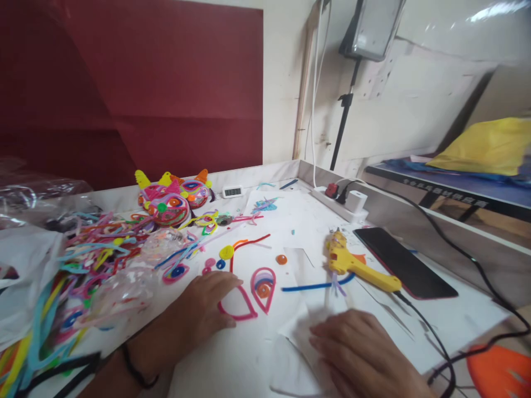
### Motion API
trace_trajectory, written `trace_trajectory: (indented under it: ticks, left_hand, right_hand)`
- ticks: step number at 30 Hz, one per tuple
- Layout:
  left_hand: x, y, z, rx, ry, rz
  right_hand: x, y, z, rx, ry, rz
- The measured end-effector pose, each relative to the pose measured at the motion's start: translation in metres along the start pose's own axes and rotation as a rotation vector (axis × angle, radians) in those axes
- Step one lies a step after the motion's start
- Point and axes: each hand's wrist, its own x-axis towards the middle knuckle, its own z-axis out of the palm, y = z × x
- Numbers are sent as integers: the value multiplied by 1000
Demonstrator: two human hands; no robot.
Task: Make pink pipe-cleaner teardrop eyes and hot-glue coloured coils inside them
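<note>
My left hand (pixel 203 307) is low over the table, thumb and index finger apart, at the left side of a pink pipe-cleaner loop (pixel 248 309); its fingers partly hide the loop. Just right of that lies a pink teardrop shape (pixel 264 270) with a purple arc and an orange coil inside. My right hand (pixel 359 351) rests over a white paper piece (pixel 296 329), fingers loosely bent and side by side, slightly blurred; nothing shows in it. Beyond it are a blue pipe cleaner (pixel 307 287) and a yellow glue gun (pixel 359 265). A yellow coil (pixel 226 252) lies above my left hand.
Loose pipe cleaners (pixel 103 243) and clear plastic domes (pixel 124 293) crowd the left. Colourful animal-like figures (pixel 170 204) stand at the back beside a small digital clock (pixel 233 192). On the right are a phone (pixel 406 262), a power strip (pixel 340 207) and a black cable (pixel 460 249).
</note>
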Motion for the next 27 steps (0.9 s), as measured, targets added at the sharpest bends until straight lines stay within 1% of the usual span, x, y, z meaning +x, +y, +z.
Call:
trace_trajectory:
  ticks: [1,2,3,4,5,6,9,12,18,22,24,27]
  left_hand:
    - [-2,-4,4,13,27,13]
    - [-4,-8,7,31,43,24]
    - [-6,-11,9,47,55,35]
    - [-7,-13,11,62,60,40]
    - [-9,-13,11,75,68,37]
    - [-11,-12,11,84,74,27]
    - [-14,-6,7,99,94,-21]
    - [-16,0,5,100,109,-42]
    - [-13,9,2,80,121,-34]
    - [-12,14,-1,46,133,-43]
    - [-11,15,0,43,192,-34]
    - [-8,21,2,-18,306,-62]
  right_hand:
    - [10,6,-4,7,-26,6]
    - [21,12,-6,-7,-37,52]
    - [33,21,-6,-24,-84,116]
    - [44,30,-4,-39,-165,165]
    - [56,39,-1,-68,-279,233]
    - [67,48,3,-86,-330,255]
    - [93,70,19,-103,-445,252]
    - [104,79,32,-101,-520,231]
    - [105,82,41,-62,-560,233]
    - [104,83,41,43,-509,269]
    - [104,79,37,142,-456,307]
    - [103,66,29,377,-395,358]
